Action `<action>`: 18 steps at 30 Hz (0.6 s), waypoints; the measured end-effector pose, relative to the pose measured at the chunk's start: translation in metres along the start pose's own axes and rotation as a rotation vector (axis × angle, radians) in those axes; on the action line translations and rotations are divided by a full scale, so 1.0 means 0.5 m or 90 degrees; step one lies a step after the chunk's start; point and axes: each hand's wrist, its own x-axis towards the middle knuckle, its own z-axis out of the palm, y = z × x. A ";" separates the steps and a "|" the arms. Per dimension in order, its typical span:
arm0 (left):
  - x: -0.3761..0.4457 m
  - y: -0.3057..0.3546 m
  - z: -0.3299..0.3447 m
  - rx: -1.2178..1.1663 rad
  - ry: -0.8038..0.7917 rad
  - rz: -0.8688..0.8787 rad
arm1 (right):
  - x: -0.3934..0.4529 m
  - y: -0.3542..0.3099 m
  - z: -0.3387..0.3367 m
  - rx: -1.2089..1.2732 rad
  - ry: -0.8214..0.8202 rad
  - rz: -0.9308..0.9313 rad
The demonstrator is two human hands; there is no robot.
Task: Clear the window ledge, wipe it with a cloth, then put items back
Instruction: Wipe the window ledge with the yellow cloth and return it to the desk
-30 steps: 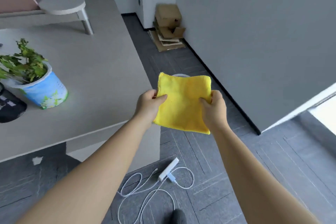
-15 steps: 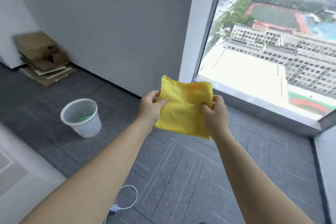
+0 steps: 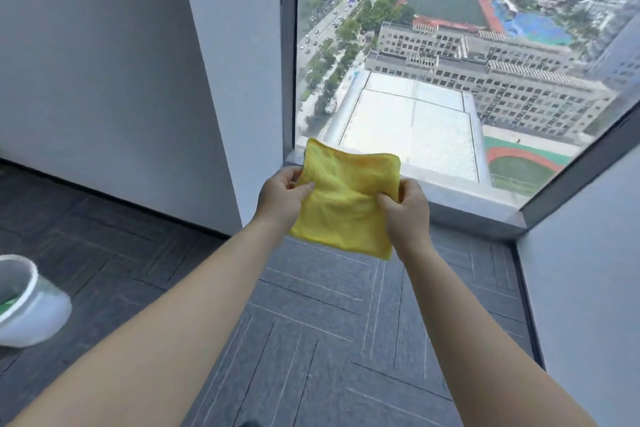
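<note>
The left hand [image 3: 282,196] pinches the left edge of a folded yellow cloth [image 3: 346,201], thumb on the near face and the other fingers curled behind it, so the hand is closed on the fabric. The right hand [image 3: 405,210] grips the right edge in the same manner, thumb pressed into the near face and fingers wrapped round the back. Between them the cloth hangs stretched in the air as a rough square, its upper left corner standing a little higher than the rest and its lower edge drooping free above the floor [image 3: 329,340] (a stitched hem shows along the left side). Both bare forearms reach out from the near edge of the view toward the middle. Just beyond the cloth, farther away, runs the window ledge [image 3: 467,198], a low pale grey sill at the foot of the glass; the cloth is held in front of its left end and is not touching it. Above the ledge the large window [image 3: 450,62] looks down on buildings, a road and sports grounds. A dark frame post and a white wall [image 3: 104,62] stand to the left of the window, and another white wall closes the right side. The floor is laid with dark grey carpet tiles. At the near left edge, well apart from the hands, sits a white bin [image 3: 27,305], only partly in view, with something green inside.
</note>
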 end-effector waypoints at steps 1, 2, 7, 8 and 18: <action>0.035 -0.001 0.011 0.007 -0.002 -0.004 | 0.035 0.009 0.008 0.001 0.000 0.007; 0.071 -0.004 0.020 0.011 -0.003 -0.010 | 0.071 0.017 0.018 0.000 -0.002 0.013; 0.314 -0.024 0.051 0.041 -0.018 -0.026 | 0.290 0.055 0.101 -0.019 -0.039 0.037; 0.370 -0.026 0.055 0.052 -0.024 -0.030 | 0.341 0.059 0.122 -0.030 -0.043 0.040; 0.863 -0.076 0.124 0.119 -0.054 -0.150 | 0.789 0.143 0.304 -0.063 -0.048 0.124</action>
